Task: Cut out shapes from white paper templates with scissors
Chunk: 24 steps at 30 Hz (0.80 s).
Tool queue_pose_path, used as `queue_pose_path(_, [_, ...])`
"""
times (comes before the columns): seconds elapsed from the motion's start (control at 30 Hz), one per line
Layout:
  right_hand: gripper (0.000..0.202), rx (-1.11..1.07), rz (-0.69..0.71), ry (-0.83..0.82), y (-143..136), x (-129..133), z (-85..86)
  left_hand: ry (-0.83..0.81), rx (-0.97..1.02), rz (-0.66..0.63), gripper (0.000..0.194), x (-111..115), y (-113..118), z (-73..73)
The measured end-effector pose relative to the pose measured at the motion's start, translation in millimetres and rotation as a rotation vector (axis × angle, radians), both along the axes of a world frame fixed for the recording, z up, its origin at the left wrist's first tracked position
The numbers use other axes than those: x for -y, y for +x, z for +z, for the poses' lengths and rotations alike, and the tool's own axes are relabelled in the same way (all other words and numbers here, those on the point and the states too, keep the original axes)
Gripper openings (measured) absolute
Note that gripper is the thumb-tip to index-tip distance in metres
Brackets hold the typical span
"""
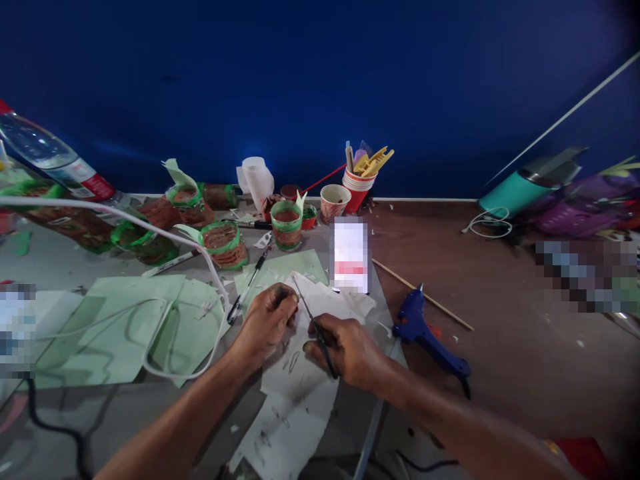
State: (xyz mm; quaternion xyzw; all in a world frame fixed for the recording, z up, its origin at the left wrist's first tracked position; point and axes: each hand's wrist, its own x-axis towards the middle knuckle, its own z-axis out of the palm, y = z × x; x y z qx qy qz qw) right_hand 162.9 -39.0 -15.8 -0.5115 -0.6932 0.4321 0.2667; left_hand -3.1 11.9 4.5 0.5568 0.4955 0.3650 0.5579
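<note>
My right hand [343,347] is closed around slim dark tweezers [326,347], their thin tips pointing up and away over white paper [295,400]. To its left, my left hand [270,317] is pinched shut, its fingertips close to the tweezers' front part. Whatever sits in that pinch is too small to make out. The paper lies under both hands, creased, with small dark pen marks. Pale green paper [313,265] shows beyond it. A phone [350,257] with a lit, blurred screen is just past my hands.
A blue glue gun [420,323] and a wooden stick [423,293] lie to the right. Brown-and-green cups [287,233] stand at the back, near a red cup of tools [357,193]. A white cable [220,293] loops across the left; a bottle [55,157] leans there.
</note>
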Motion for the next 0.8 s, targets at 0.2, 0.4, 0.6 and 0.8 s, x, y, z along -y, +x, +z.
queue_pose_path(0.2, [0.020,0.004,0.025,-0.017,-0.1,-1.0,5.3,0.026,-0.040,0.021,0.018,-0.2,-0.7,-1.1])
queue_pose_path(0.4, [0.017,0.015,0.018,-0.011,-0.1,-0.8,5.7,0.006,-0.003,0.047,0.017,-1.1,0.5,-1.1])
queue_pose_path(0.6, [0.020,0.033,0.017,-0.008,-0.3,-0.7,6.7,0.049,-0.044,0.048,0.015,-1.5,0.7,-0.4])
queue_pose_path(0.8, [0.019,0.031,0.034,-0.008,-0.1,-1.3,8.7,0.058,-0.059,0.066,0.017,-2.6,2.4,-0.8])
